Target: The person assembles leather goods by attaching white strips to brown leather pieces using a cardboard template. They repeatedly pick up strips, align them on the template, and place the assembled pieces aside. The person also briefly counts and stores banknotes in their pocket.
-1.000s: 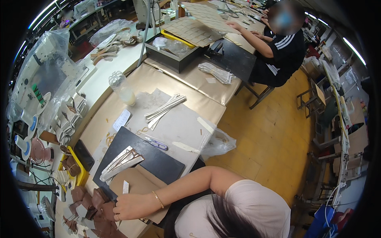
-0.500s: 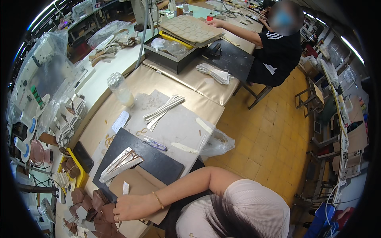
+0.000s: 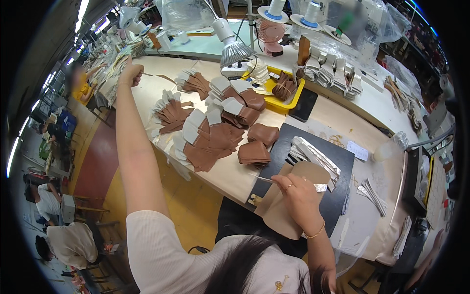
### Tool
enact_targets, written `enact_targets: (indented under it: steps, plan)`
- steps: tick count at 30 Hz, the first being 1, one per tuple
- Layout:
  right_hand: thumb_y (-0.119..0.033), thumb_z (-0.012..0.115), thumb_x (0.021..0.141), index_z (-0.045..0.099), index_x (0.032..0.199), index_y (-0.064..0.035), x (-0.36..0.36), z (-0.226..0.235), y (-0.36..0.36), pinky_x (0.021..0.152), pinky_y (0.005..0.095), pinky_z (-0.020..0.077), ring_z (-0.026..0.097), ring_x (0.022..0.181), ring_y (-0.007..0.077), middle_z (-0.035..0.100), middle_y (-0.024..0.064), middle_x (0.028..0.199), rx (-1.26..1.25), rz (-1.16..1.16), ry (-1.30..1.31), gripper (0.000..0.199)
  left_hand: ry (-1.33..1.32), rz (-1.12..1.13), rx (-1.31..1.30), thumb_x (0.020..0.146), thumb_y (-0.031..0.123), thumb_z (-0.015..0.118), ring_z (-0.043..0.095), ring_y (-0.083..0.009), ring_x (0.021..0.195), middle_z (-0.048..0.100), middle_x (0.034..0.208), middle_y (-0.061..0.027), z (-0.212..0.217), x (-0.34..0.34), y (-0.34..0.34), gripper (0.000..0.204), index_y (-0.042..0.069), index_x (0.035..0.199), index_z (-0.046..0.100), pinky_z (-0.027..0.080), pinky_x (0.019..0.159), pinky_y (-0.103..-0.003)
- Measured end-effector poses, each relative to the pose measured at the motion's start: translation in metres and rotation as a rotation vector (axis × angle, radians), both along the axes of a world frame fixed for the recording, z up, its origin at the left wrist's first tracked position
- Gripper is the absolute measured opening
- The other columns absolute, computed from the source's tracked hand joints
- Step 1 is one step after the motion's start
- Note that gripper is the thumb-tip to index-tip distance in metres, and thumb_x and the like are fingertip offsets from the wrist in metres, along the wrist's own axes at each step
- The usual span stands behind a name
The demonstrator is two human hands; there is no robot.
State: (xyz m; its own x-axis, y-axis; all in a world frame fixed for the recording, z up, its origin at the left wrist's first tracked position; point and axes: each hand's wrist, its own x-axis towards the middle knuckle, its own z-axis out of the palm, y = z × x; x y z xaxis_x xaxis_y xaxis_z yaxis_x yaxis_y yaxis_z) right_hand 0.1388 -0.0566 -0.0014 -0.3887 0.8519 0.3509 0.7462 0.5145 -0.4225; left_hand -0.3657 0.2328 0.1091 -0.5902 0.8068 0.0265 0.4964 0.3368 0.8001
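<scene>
My left hand point(image 3: 130, 74) is stretched far out over the left end of the table, its fingers closed on a narrow brown strip point(image 3: 160, 76) that runs toward the stacked brown pieces. My right hand point(image 3: 299, 197), with a ring and a gold bracelet, rests on a tan flat piece point(image 3: 280, 210) at the front of a black board point(image 3: 345, 161). A thin, pale, pointed thing point(image 3: 262, 178) sticks out from its pinched fingers; its kind is unclear. Beside this hand lie white strips with brown edging point(image 3: 318, 159) and a small silvery tag point(image 3: 320, 187).
Bundles of brown pieces with pale ends point(image 3: 210, 139) cover the table between my hands. Behind them stand a lamp point(image 3: 232, 46), a yellow tray point(image 3: 294, 100) and a dark phone point(image 3: 303, 106). A plastic bottle point(image 3: 391, 146) is at the right. Other people sit far left.
My view has swung to the left. My left arm now shows, reaching far left with the brown strip. My right hand stays by the tan piece, with the pale pointed thing now visible.
</scene>
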Motion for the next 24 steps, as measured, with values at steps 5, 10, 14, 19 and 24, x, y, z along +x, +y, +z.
enact_targets:
  steps: [5, 10, 14, 19, 24]
  plan:
    - [-0.006, 0.054, 0.076, 0.061, 0.098, -0.0111, 0.004, -0.009, -0.001, 0.062, 0.0328, 0.0419, 0.055, 0.068, 0.0203, 0.050, 0.0044, 0.071, 0.036, 0.009, 0.023, 0.024, 0.078, -0.052, -0.162, 0.078, 0.014, 0.055, 0.039, -0.0096, 0.042, 0.044, 0.058, 0.0015, 0.035, 0.033, 0.003, 0.079, 0.025, 0.145, 0.013, 0.029, 0.038, -0.025]
    - [-0.006, 0.055, 0.076, 0.061, 0.099, -0.0111, 0.005, -0.010, -0.001, 0.062, 0.0320, 0.0419, 0.055, 0.068, 0.0199, 0.051, 0.0041, 0.071, 0.039, 0.009, 0.017, 0.024, 0.154, -0.023, -0.223, 0.077, 0.013, 0.055, 0.040, -0.0091, 0.042, 0.044, 0.057, 0.0013, 0.045, 0.033, 0.019, 0.085, 0.024, 0.146, 0.007, 0.030, 0.037, -0.025]
    - [-0.006, 0.054, 0.076, 0.060, 0.100, -0.0109, 0.006, -0.005, -0.001, 0.063, 0.0323, 0.0423, 0.056, 0.070, 0.0202, 0.052, 0.0040, 0.074, 0.022, 0.018, 0.004, 0.025, 0.133, -0.055, -0.307, 0.076, 0.012, 0.053, 0.040, -0.0113, 0.041, 0.045, 0.055, -0.0006, 0.046, 0.020, 0.032, 0.090, 0.021, 0.147, -0.001, 0.030, 0.036, -0.027]
    - [-0.007, 0.052, 0.076, 0.059, 0.103, -0.0101, 0.012, -0.008, -0.004, 0.069, 0.0340, 0.0449, 0.057, 0.077, 0.0222, 0.053, 0.0053, 0.079, -0.032, 0.048, 0.038, 0.028, 0.433, -0.106, -0.342, 0.077, 0.012, 0.051, 0.042, -0.0146, 0.043, 0.048, 0.058, -0.0033, 0.035, -0.030, 0.044, 0.080, 0.018, 0.143, 0.008, 0.032, 0.038, -0.030]
    - [-0.009, 0.052, 0.077, 0.056, 0.100, -0.0083, 0.016, -0.022, -0.004, 0.070, 0.0366, 0.0470, 0.058, 0.079, 0.0246, 0.055, 0.0070, 0.083, 0.104, 0.052, 0.190, 0.024, 0.472, -0.329, -0.158, 0.078, 0.013, 0.051, 0.043, -0.0161, 0.046, 0.049, 0.062, -0.0044, 0.014, -0.036, 0.084, 0.074, 0.017, 0.140, 0.012, 0.033, 0.041, -0.031]
